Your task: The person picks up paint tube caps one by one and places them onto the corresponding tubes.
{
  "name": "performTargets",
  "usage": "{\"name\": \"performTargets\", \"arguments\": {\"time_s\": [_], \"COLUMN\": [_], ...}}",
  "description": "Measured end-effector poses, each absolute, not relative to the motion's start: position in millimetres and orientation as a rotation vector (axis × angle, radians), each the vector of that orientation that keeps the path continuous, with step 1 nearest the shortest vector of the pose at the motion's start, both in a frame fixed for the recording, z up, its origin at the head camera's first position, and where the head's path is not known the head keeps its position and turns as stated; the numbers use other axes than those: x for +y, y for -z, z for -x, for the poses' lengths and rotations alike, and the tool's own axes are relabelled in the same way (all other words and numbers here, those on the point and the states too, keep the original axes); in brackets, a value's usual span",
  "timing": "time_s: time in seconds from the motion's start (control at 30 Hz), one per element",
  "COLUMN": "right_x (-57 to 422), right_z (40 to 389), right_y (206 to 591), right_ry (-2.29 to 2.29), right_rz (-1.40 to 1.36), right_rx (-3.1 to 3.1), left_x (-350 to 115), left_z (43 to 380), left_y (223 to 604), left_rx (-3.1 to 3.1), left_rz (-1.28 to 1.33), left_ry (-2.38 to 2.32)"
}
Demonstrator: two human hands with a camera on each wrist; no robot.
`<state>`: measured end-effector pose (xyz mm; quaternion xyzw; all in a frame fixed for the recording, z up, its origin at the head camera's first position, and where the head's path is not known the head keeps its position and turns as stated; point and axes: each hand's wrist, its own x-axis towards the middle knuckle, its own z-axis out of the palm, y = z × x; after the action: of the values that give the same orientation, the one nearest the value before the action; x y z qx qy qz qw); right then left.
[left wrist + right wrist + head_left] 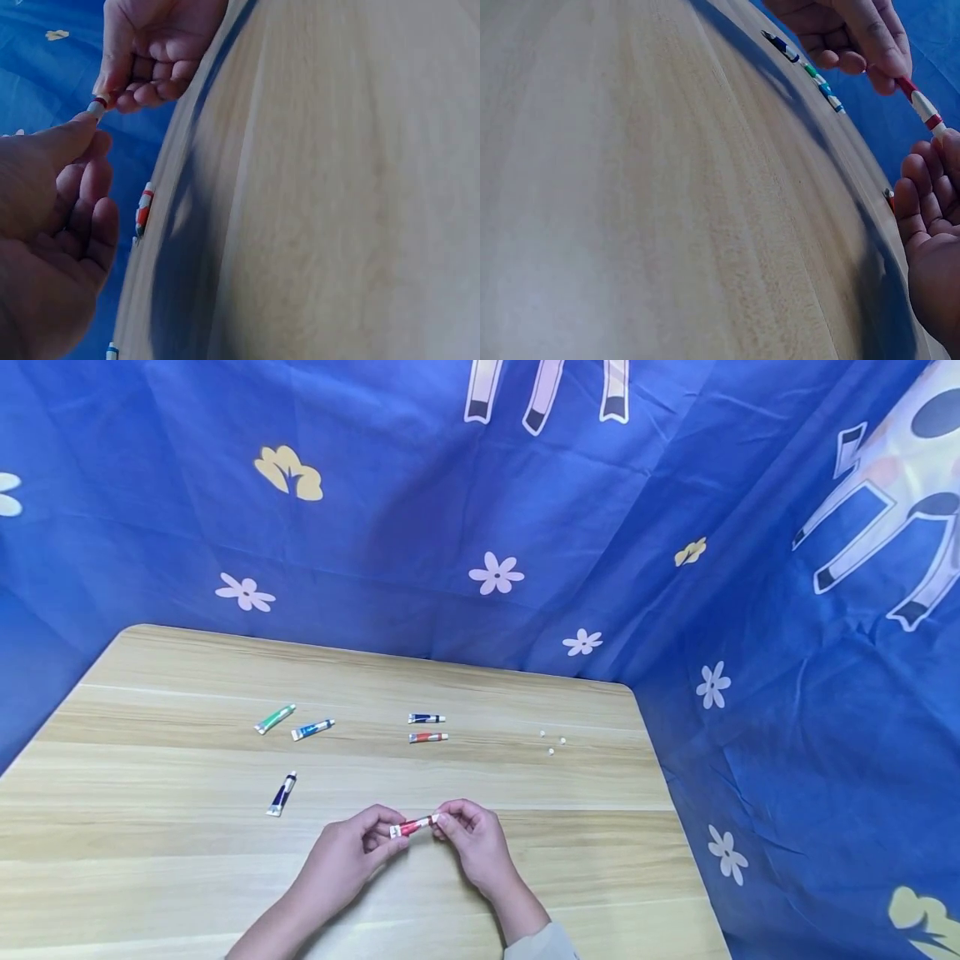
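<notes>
Red tube [412, 827]: being held just above the table [150, 827], near its front edge.
Left hand [352, 852]: pinching the tube's flat end.
Right hand [472, 839]: gripping the cap end.
Other tubes: five lying farther back; three white caps [552, 743] sitting to the right.

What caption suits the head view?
Both hands, left hand and right hand, pinch a red paint tube above the wooden table.

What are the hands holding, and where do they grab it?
A small red paint tube. The left hand pinches its flat end, and the right hand pinches its cap end, above the table.
</notes>
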<state>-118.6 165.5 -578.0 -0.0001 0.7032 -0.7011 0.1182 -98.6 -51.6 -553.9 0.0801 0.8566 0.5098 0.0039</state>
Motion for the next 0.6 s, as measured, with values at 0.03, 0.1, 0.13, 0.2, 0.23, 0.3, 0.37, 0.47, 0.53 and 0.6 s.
{"name": "performTargets", "arguments": {"time_s": [0.03, 0.1, 0.13, 0.2, 0.23, 0.3, 0.37, 0.47, 0.53, 0.6], "right_x": [165.5, 165.4, 165.4, 165.3, 165.3, 165.4, 165.7, 166.5, 167.0, 167.4], "right_z": [118.2, 117.6, 117.4, 116.9, 116.6, 116.1, 115.5, 114.6, 114.0, 113.8], "right_y": [578.1, 578.3, 578.4, 578.1, 578.0, 578.0, 578.0, 578.1, 578.2, 578.3], "right_ry": [2.045, 2.031, 2.020, 1.999, 1.985, 1.955, 1.927, 1.899, 1.892, 1.893], "right_rz": [0.001, -0.002, -0.002, -0.004, -0.005, -0.006, -0.008, -0.013, -0.027, -0.047], "right_rx": [2.067, 2.095, 2.117, 2.158, 2.183, 2.230, 2.277, 2.332, 2.357, 2.371], "left_x": [-51.6, -51.8, -51.9, -52.4, -52.9, -53.8, -54.3, -54.2, -53.5, -52.7], "left_z": [99.0, 100.3, 101.4, 104.1, 105.5, 109.0, 112.7, 118.5, 122.2, 125.3], "left_y": [554.6, 554.9, 554.9, 554.0, 553.1, 551.7, 550.7, 550.1, 550.0, 549.1], "left_rx": [2.708, 2.743, 2.762, 2.798, 2.812, 2.836, 2.845, 2.857, 2.878, 2.906], "left_rz": [-0.278, -0.321, -0.339, -0.373, -0.391, -0.429, -0.463, -0.527, -0.573, -0.617], "left_ry": [-1.574, -1.530, -1.500, -1.422, -1.377, -1.282, -1.198, -1.108, -1.061, -1.016]}}
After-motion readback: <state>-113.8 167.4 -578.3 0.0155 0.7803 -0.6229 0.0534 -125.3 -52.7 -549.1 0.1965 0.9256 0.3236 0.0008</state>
